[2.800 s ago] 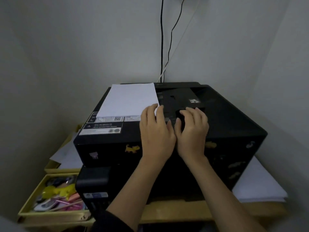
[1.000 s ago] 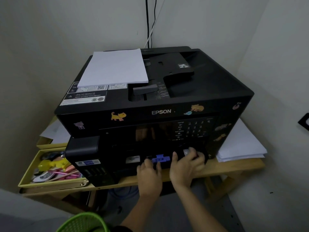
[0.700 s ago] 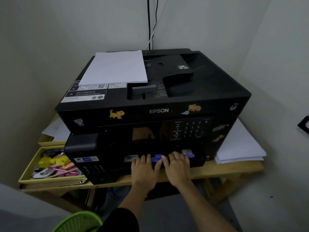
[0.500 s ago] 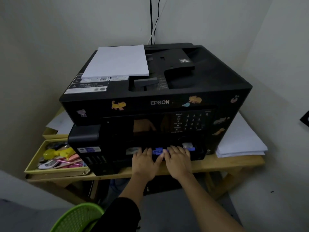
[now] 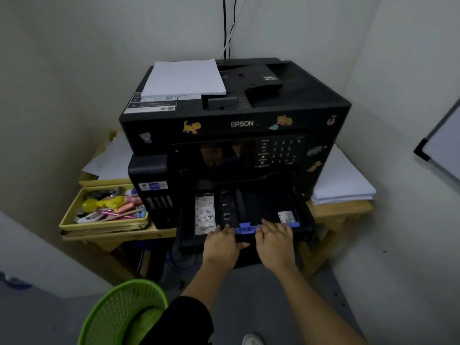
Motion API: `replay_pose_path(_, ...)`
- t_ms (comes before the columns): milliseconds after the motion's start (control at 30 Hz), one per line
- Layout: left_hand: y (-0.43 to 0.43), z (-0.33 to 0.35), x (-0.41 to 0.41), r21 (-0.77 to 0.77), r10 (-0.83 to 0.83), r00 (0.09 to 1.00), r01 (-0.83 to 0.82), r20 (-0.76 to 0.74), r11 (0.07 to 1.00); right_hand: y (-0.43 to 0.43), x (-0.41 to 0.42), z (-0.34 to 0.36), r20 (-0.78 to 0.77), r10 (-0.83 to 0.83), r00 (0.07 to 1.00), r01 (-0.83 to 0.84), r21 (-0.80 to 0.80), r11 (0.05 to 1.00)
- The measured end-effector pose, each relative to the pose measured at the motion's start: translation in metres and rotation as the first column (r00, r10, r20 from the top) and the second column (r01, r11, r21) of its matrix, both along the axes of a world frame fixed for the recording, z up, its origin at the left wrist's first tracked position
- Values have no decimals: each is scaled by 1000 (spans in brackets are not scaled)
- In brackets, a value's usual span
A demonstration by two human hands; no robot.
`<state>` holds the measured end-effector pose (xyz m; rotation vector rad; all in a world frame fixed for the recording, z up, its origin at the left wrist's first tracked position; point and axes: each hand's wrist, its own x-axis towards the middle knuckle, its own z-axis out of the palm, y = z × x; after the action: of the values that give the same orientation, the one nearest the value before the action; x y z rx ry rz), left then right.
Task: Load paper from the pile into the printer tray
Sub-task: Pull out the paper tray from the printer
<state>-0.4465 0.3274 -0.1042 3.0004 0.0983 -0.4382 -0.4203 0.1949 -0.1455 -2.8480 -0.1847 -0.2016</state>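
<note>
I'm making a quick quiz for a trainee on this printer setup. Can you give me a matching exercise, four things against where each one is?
Things:
1. paper stack
2. printer tray
3. green basket
4. yellow box

Places:
A. on the floor, lower left
B. on top of the printer
C. pulled out at the front, both hands on it
D. on the table, left of the printer

Pairs: 1-B, 2-C, 3-A, 4-D
</note>
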Motion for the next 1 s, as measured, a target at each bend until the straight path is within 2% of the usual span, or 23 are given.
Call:
replay_pose_path(333,-21,18,-70,81,-92,995,95,-43,992,-22,-73,8,-38,-19,999,19,23,1000)
replay_pose_path(433,-28,15,-83,91,-108,994,110,-34,990,-31,-87,8,-2,-26,1000,26,21,999)
replay_pose_path(633,-25,16,-89,104,-105,994,105,-6,989,-28,-96,12,-15,-5,1000,5,-17,1000)
replay_pose_path(1000,-25,13,-90,109,-105,993,98,59,989,-29,-96,10,54,-18,998,21,-61,998)
